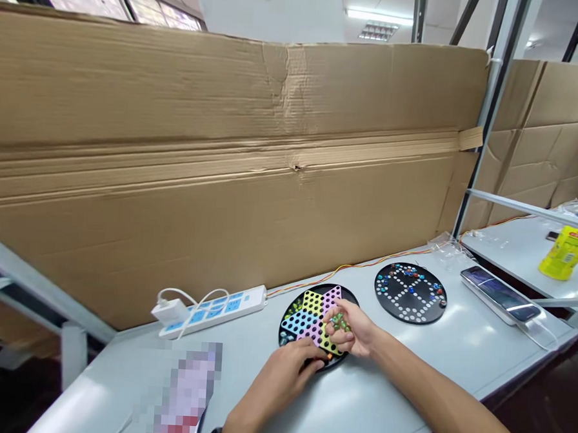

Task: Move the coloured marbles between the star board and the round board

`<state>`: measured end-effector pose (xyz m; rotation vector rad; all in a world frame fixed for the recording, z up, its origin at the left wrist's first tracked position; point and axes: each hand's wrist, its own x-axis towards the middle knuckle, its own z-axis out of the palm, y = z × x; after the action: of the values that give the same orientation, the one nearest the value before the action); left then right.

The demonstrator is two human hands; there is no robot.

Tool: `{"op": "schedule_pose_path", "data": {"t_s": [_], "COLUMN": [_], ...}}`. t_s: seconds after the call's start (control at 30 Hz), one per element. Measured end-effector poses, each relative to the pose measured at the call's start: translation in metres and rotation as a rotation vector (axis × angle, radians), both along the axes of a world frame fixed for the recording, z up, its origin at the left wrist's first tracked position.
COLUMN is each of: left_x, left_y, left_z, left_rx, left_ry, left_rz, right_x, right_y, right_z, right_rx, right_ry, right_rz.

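Observation:
A round black game board with a colourful star pattern (308, 311) lies on the grey table near me. My left hand (285, 371) rests on the board's near edge, fingers curled against the rim, holding it. My right hand (353, 330) hovers over the board's right side, fingers cupped round several small glass marbles (339, 321). A second round black board (410, 292) with white holes and a few marbles lies to the right, untouched.
A white and blue power strip (214, 308) with a plugged charger lies left of the boards. A phone on a white power bank (500, 295) sits at the right. A tall cardboard wall (224, 161) backs the table. A yellow bottle (565, 252) stands on the neighbouring table.

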<state>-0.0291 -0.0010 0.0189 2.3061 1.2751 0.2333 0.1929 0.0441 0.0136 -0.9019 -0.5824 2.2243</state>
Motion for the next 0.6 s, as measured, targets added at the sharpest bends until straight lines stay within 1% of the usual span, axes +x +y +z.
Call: {"op": "schedule_pose_path", "data": {"t_s": [0.03, 0.1, 0.17, 0.23, 0.3, 0.37, 0.43, 0.5, 0.6], "left_x": [-0.001, -0.004, -0.008, -0.011, -0.011, -0.006, 0.001, 0.008, 0.011], "left_y": [0.001, 0.002, 0.004, 0.006, 0.007, 0.007, 0.007, 0.006, 0.005], "left_z": [0.000, 0.001, 0.000, -0.001, -0.004, -0.008, -0.013, -0.016, -0.016], "left_rx": [-0.012, 0.016, 0.085, 0.186, 0.315, 0.467, 0.609, 0.697, 0.740], "left_ry": [-0.027, -0.078, -0.143, -0.234, -0.344, -0.439, -0.479, -0.464, -0.430], "left_rz": [0.015, 0.068, 0.109, 0.125, 0.112, 0.068, 0.007, -0.036, -0.016], "right_x": [0.000, 0.000, -0.001, -0.003, -0.006, -0.010, -0.014, -0.016, -0.013], "right_y": [-0.001, -0.002, -0.003, -0.003, -0.002, -0.003, -0.004, -0.006, -0.008], "right_z": [0.000, 0.001, 0.002, 0.002, 0.000, -0.003, -0.007, -0.009, -0.009], "right_rx": [0.004, 0.027, 0.047, 0.047, 0.040, 0.039, 0.055, 0.088, 0.183], "right_ry": [-0.019, -0.041, -0.058, -0.079, -0.084, -0.072, -0.065, -0.070, -0.082], "right_rz": [-0.003, -0.009, 0.011, 0.061, 0.133, 0.211, 0.259, 0.264, 0.203]}}
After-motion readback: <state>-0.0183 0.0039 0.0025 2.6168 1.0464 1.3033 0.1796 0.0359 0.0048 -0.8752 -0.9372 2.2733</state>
